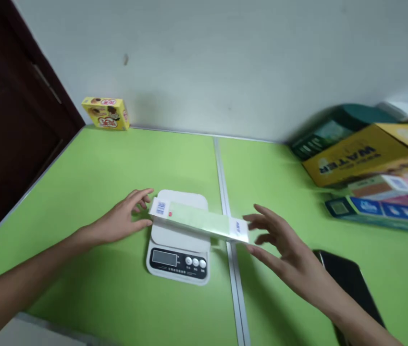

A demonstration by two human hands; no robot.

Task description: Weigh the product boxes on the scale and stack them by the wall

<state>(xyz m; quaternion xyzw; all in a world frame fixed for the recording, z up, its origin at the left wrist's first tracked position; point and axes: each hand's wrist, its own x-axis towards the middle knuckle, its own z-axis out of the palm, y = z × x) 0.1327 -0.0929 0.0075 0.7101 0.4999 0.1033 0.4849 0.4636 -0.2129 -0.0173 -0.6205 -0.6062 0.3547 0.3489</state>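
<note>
A long, narrow pale-green and white box (200,219) lies across the platform of a white kitchen scale (180,235), its right end jutting past the scale's edge. My left hand (122,218) is beside the box's left end with thumb and fingers apart. At the other end, my right hand (283,245) is spread around the corner, its fingertips very close to the box; whether they touch it is unclear. The scale's display (164,258) looks grey, with no readable digits, and several round buttons sit to its right.
A yellow snack box (106,114) stands against the wall at the back left. Several boxes, including a yellow carton (358,154) and a blue box (373,211), are piled on the right. A black phone-like object (351,283) lies partly under my right forearm. A metal strip (238,298) divides the green table.
</note>
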